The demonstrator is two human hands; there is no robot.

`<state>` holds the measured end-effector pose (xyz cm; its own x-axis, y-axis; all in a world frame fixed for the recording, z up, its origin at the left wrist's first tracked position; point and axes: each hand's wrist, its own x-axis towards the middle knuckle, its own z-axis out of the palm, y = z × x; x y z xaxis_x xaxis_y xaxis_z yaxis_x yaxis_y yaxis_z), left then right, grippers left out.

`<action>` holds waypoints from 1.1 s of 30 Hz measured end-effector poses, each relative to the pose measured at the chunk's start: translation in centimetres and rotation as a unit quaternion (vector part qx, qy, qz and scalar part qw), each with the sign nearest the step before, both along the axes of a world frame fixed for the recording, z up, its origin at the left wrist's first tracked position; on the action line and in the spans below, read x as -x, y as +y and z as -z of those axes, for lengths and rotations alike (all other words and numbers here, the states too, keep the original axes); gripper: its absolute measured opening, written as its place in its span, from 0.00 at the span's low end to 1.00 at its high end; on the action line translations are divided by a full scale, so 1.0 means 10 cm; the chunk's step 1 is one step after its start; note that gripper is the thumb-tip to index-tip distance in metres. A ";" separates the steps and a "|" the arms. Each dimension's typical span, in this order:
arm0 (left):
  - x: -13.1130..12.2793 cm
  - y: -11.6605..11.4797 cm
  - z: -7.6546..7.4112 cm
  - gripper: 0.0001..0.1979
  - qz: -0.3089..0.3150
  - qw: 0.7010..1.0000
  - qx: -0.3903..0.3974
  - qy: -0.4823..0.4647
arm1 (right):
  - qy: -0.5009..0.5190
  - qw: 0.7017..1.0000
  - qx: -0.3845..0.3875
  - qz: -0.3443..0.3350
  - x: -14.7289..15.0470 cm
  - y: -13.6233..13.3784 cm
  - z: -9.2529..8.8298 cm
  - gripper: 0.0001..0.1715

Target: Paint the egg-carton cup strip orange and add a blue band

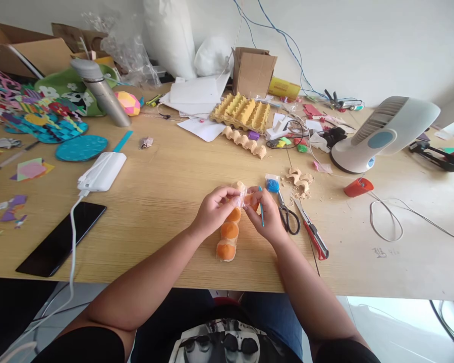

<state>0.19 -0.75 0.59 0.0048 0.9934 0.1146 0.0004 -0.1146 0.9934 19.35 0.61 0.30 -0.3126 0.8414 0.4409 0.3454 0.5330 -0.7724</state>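
Observation:
Over the middle of the wooden table (159,201), both my hands pinch the top of a strip of egg-carton cups painted orange (229,236). My left hand (213,207) grips the upper end, fingers closed round it. My right hand (267,214) pinches the same end and also holds a thin teal stick (261,212), perhaps a brush, between its fingers. The lower cups of the strip lie on the table towards me.
Black-handled scissors (289,216) and a red utility knife (315,236) lie right of my hands, with a blue lid (273,185) and carton scraps (298,179). A phone (62,237), power bank (103,171), bottle (102,93), egg tray (242,112), white fan (382,133), orange cap (358,187) around.

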 end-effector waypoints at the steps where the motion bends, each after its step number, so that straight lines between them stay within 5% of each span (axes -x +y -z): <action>1: 0.00 0.00 -0.01 0.12 0.005 1.000 0.011 -0.014 | -0.003 1.000 -0.006 -0.001 0.00 0.00 0.01 0.16; 33: -0.01 0.09 0.16 0.16 0.076 0.996 0.034 -0.043 | 0.009 0.994 -0.109 -0.007 -0.03 0.09 0.39 0.18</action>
